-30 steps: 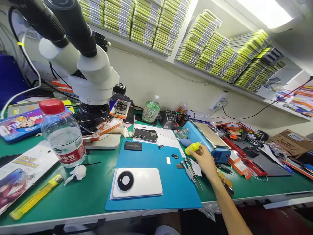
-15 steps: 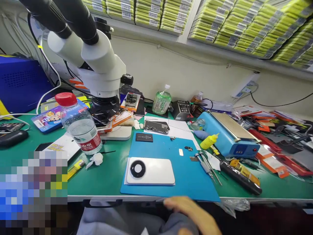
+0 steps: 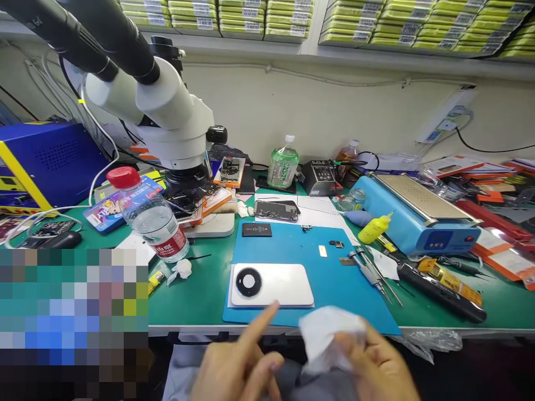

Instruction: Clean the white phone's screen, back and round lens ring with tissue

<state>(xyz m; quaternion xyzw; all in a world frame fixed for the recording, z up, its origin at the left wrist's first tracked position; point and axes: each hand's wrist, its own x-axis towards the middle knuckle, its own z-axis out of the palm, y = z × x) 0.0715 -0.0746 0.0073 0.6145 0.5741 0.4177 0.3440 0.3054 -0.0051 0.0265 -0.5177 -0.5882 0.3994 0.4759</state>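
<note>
White tissue wad (image 3: 330,337) sits pinched in the right hand (image 3: 378,367) at the near edge of the green tabletop (image 3: 200,301), fingers closed on it; left hand (image 3: 236,367) hovers beside it, index finger extended, holding nothing.

Head view, the only one: both hands low in frame, just below the blue mat (image 3: 309,267). Straight ahead of them, near the mat's front-left corner, lies a white phone (image 3: 271,284), back up w/ round camera ring at its left end, long axis running left-right. Left fingertip is the nearer, almost at the phone's front edge; tissue is just right of it, a bit further back.

Also on the mat: small black module (image 3: 256,229), loose small parts, tweezers (image 3: 376,275) at the right. Containers: water bottle (image 3: 148,217) w/ red cap, part full, left of the mat; green bottle (image 3: 283,167) at the back, contents unclear; small yellow squeeze bottle (image 3: 374,228) by the blue heating plate (image 3: 418,220). Microscope (image 3: 167,111) stands over the tabletop's left half.
</note>
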